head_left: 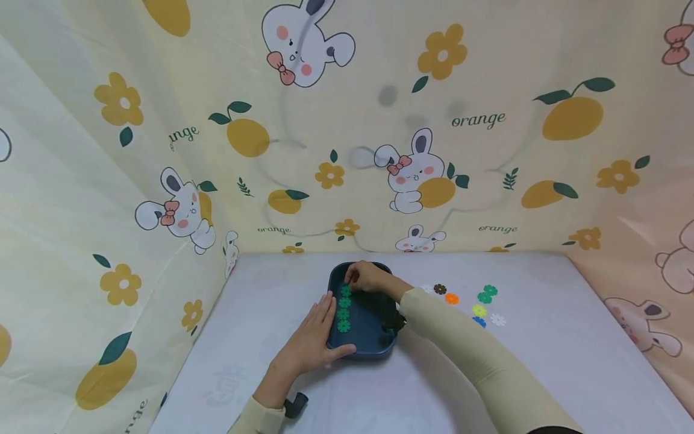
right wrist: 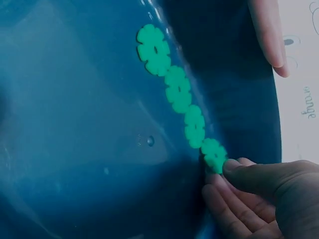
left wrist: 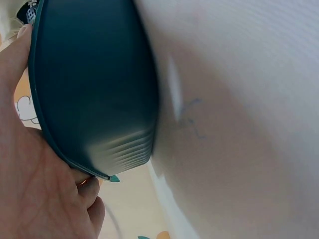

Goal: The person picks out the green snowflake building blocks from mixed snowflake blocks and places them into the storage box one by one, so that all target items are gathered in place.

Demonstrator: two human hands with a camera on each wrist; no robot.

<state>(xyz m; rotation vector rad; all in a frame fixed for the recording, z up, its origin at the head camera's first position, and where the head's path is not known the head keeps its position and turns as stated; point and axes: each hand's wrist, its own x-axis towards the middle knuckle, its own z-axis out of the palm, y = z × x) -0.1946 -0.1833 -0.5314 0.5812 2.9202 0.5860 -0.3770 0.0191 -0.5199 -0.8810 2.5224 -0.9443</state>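
A dark blue tray (head_left: 365,340) with rounded corners lies on the white table, and several green flower-shaped plastic discs (head_left: 344,314) run in a line along its left side. My right hand (head_left: 371,278) reaches in over the tray's far end. Between thumb and fingers it pinches the end green disc (right wrist: 214,155), whose edge meets its neighbour in the row. My left hand (head_left: 311,340) rests against the tray's near left corner, fingers stretched along the left rim and thumb on the near edge. The tray's outer wall (left wrist: 94,84) fills much of the left wrist view.
Right of the tray lie loose flower-shaped discs: a brown one (head_left: 440,289), an orange one (head_left: 452,299), a yellow one (head_left: 479,311), a blue one (head_left: 479,322), white ones (head_left: 498,320) and two green ones (head_left: 485,298). A patterned curtain (head_left: 368,120) hangs behind the table.
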